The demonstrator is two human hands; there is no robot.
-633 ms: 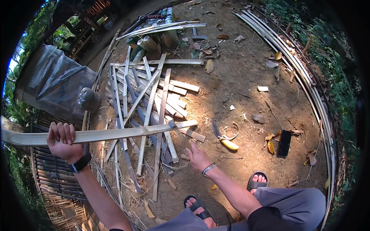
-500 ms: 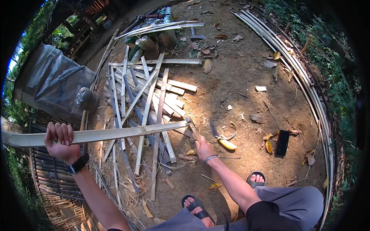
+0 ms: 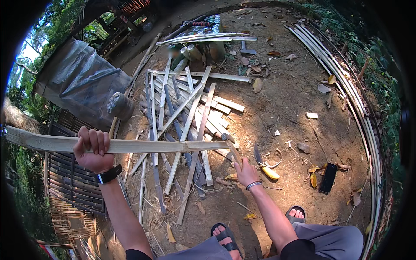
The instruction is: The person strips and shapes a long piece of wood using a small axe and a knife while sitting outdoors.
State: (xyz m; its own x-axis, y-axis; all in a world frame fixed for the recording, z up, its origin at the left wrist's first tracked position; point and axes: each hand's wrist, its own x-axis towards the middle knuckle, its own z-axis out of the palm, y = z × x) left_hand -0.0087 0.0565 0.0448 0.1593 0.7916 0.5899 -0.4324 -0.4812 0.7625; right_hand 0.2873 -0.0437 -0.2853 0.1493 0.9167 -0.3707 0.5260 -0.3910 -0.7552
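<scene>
The left hand grips a long slat, and the right hand clasps a hammer at the slat's right end. A knife lies farther right.

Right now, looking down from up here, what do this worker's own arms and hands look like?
Human, no cables or metal parts. The ungloved left hand has a black-strapped wristwatch with a rectangular case at its wrist. The ungloved right hand has a narrow silvery-grey bracelet at its wrist. Both forearms are uncovered up to plain black fabric sleeves near the picture's lower edge.
</scene>
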